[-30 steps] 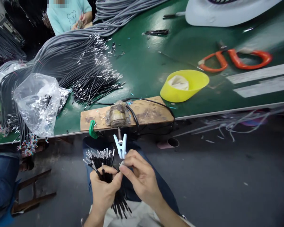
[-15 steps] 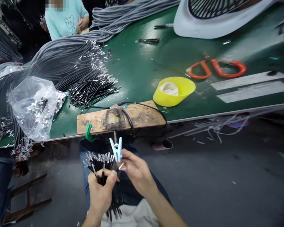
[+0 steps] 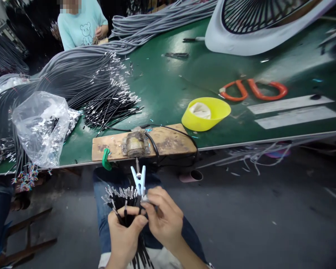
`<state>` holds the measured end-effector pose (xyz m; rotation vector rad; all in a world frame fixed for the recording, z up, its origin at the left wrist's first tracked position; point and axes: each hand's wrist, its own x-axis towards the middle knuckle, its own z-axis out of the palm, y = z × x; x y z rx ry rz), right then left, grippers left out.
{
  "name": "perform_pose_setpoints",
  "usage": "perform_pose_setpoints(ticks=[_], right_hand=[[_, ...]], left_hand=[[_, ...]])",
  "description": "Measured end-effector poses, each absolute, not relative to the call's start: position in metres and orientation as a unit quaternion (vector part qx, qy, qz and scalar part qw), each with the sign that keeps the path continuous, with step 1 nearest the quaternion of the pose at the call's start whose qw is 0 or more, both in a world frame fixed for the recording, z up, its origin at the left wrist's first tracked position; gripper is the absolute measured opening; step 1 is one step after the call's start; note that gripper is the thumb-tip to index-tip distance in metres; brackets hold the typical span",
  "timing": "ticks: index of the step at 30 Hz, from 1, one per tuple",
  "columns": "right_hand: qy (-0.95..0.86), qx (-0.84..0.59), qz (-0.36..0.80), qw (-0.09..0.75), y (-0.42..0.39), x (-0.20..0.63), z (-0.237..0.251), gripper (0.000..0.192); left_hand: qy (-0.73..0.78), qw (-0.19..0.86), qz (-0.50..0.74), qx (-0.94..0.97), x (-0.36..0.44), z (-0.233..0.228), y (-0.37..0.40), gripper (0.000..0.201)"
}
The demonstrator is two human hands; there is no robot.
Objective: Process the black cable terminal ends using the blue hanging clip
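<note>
My left hand [image 3: 126, 231] is closed around a bundle of thin black cables [image 3: 141, 250], whose silvery tips [image 3: 121, 192] fan out above my fingers. My right hand [image 3: 164, 216] pinches the small silvery end of one cable beside my left thumb; the fingertips partly hide it. Just above this pinch, a light blue clothespin [image 3: 140, 181] hangs on the thin shaft [image 3: 137, 164] of a small motor [image 3: 136, 144]. The motor is fixed to a wooden board [image 3: 170, 140] at the table edge.
A green clamp [image 3: 106, 158] grips the board. On the green table [image 3: 156, 82] lie grey cables [image 3: 81, 59], a plastic bag of scraps [image 3: 39, 127], a yellow cup [image 3: 207, 116], orange-handled scissors [image 3: 266, 89] and a white fan [image 3: 240, 41]. A person [image 3: 84, 28] stands across the table.
My right hand has drawn its fingers in around the cable end, just under the clothespin. Both hands and the bundle sit slightly lower and further right; the view has shifted a little.
</note>
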<state>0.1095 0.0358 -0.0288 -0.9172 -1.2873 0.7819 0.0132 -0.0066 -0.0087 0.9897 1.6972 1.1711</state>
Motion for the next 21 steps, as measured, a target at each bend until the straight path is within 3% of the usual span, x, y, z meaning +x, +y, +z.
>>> perform_pose_setpoints(ticks=[2, 6, 8, 10, 14, 18, 21], right_hand=[[-0.538, -0.367, 0.446, 0.614, 0.039, 0.112, -0.026, 0.013], [-0.341, -0.264, 0.752, 0.499, 0.046, 0.115, -0.021, 0.027], [-0.28, -0.244, 0.818, 0.44, 0.048, 0.117, -0.02, 0.029], [-0.283, -0.265, 0.822, 0.417, 0.052, 0.12, -0.02, 0.028], [-0.293, -0.322, 0.779, 0.451, 0.069, 0.121, -0.014, 0.03], [-0.28, -0.288, 0.793, 0.458, 0.087, 0.111, -0.002, 0.044], [-0.256, -0.263, 0.805, 0.466, 0.093, 0.102, 0.002, 0.043]], left_hand=[[0.669, 0.419, 0.474, 0.39, 0.011, -0.009, -0.006, 0.017], [0.651, 0.43, 0.491, 0.387, 0.009, -0.006, -0.001, 0.017], [0.646, 0.431, 0.496, 0.389, 0.008, -0.004, 0.002, 0.014], [0.646, 0.426, 0.498, 0.391, 0.008, 0.0, 0.004, 0.01], [0.66, 0.395, 0.494, 0.405, 0.006, 0.009, 0.001, 0.004], [0.671, 0.368, 0.492, 0.415, 0.005, 0.019, -0.001, 0.002], [0.674, 0.345, 0.509, 0.408, 0.006, 0.024, 0.003, 0.002]])
